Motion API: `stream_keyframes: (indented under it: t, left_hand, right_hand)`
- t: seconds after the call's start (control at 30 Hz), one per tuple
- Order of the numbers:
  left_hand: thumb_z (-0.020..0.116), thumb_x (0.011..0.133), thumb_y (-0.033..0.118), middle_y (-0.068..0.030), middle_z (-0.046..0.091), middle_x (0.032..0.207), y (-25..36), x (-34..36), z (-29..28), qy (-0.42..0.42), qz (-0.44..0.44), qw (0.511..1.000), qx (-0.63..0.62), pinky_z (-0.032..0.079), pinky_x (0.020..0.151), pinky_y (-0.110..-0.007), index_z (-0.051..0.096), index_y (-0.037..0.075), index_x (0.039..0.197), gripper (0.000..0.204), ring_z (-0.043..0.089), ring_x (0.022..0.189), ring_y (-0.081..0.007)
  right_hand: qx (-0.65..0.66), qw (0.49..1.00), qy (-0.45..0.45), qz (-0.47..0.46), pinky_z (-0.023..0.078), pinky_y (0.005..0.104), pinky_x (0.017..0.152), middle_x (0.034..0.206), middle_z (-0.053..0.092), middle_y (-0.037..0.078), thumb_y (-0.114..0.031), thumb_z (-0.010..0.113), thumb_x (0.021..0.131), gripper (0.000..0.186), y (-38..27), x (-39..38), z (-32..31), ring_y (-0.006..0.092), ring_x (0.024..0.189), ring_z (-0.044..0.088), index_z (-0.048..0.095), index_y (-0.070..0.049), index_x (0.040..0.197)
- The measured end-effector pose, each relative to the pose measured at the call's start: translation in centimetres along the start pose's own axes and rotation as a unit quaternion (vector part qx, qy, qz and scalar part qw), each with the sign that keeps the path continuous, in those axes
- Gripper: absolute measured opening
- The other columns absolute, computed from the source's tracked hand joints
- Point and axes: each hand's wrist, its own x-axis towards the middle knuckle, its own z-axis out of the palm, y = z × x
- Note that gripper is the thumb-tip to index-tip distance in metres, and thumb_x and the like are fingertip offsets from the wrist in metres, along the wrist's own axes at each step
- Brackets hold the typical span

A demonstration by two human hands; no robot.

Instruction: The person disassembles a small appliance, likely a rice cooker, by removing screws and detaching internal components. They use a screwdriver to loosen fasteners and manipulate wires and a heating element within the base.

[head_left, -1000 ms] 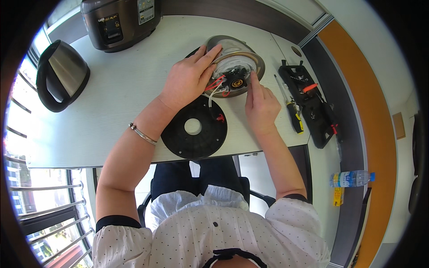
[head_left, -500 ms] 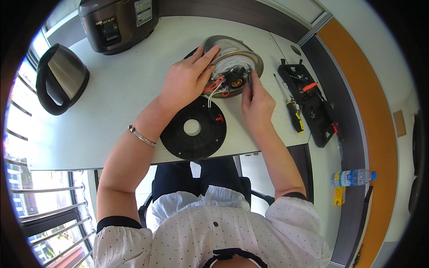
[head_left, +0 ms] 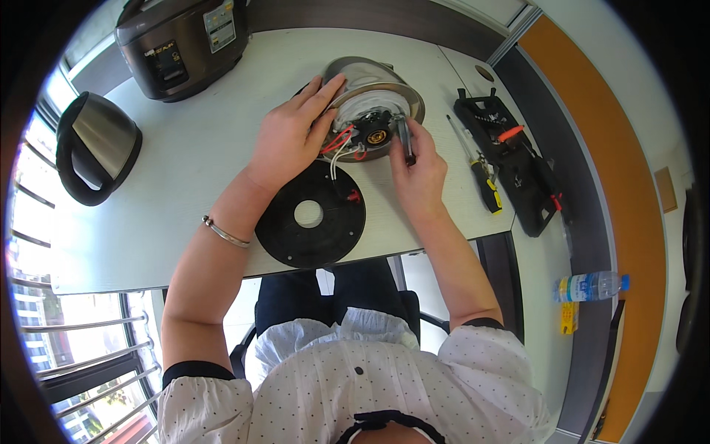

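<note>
My left hand [head_left: 293, 135] grips the left side of a round stainless-steel housing [head_left: 355, 68], which is tilted to show white padding, a black component [head_left: 373, 124] with a brass disc, and red and white wires [head_left: 342, 149]. My right hand [head_left: 418, 177] is at the housing's right side, thumb and fingers closed on a small dark metal piece [head_left: 405, 140] against the component; I cannot make out exactly what it is. A black ring-shaped plate [head_left: 285, 231] with a central hole lies flat below the housing, with a small red connector [head_left: 353, 195] over it.
An electric kettle [head_left: 111, 148] stands at the left, a rice cooker [head_left: 155, 52] at the back left. A screwdriver [head_left: 484, 185] and a black tool case [head_left: 529, 185] lie at the right of the white desk [head_left: 192, 140]. Further right are a water bottle [head_left: 592, 286] and a yellow box [head_left: 568, 318].
My right index finger has left the inside of the housing; the dark piece now shows between my right fingers. The view has shifted slightly, and my left hand keeps its hold.
</note>
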Motion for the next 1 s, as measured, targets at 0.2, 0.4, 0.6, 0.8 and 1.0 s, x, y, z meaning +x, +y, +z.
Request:
stream_keyframes:
  t: [0.2,0.4,0.6,0.8,1.0]
  left_hand:
    - [0.06,0.088,0.014,-0.0251,0.06,0.117,-0.03,0.0,-0.09,-0.004,0.001,1.0,0.0,0.053,0.078,-0.039,0.054,0.018,0.132,0.045,0.064,0.089,-0.0381]
    - [0.06,0.087,0.013,-0.0257,0.06,0.117,-0.14,0.01,-0.08,-0.001,-0.001,1.0,-0.005,0.053,0.078,-0.039,0.053,0.017,0.132,0.045,0.064,0.089,-0.0387]
    - [0.06,0.087,0.013,-0.0257,0.06,0.117,-0.09,0.05,-0.21,0.001,0.004,1.0,-0.006,0.054,0.076,-0.039,0.053,0.017,0.132,0.045,0.065,0.088,-0.0386]
    - [0.06,0.088,0.014,-0.0255,0.06,0.117,0.02,0.08,-0.24,-0.005,-0.004,1.0,-0.007,0.054,0.077,-0.039,0.054,0.017,0.132,0.044,0.064,0.09,-0.0386]
    - [0.058,0.088,0.006,-0.0208,0.059,0.123,0.61,0.08,-0.67,-0.038,-0.04,0.998,-0.005,0.051,0.087,-0.037,0.052,0.011,0.133,0.046,0.06,0.107,-0.0355]
  right_hand:
    - [0.027,1.0,-0.002,0.013,0.05,0.0379,0.052,0.069,0.063,0.018,-0.008,0.066,0.083,0.034,0.15,-0.12,0.16,0.0318,0.057,0.064,0.054,0.0,0.113]
    - [0.04,0.999,-0.005,0.019,0.051,0.0379,0.053,0.071,0.064,0.02,-0.008,0.066,0.083,0.033,0.28,-0.22,0.19,0.032,0.058,0.065,0.055,0.001,0.112]
    - [0.045,0.999,0.006,0.017,0.051,0.0372,0.053,0.074,0.065,0.021,-0.008,0.067,0.083,0.031,0.52,-0.2,0.32,0.0315,0.059,0.065,0.057,0.003,0.11]
    - [0.057,0.998,0.004,0.025,0.051,0.0365,0.053,0.074,0.065,0.021,-0.009,0.067,0.083,0.032,0.62,-0.32,0.3,0.0312,0.059,0.065,0.057,0.003,0.111]
    - [0.065,0.998,0.01,0.025,0.051,0.0358,0.054,0.074,0.065,0.02,-0.009,0.067,0.083,0.032,0.72,-0.35,0.36,0.0302,0.059,0.066,0.058,0.002,0.111]
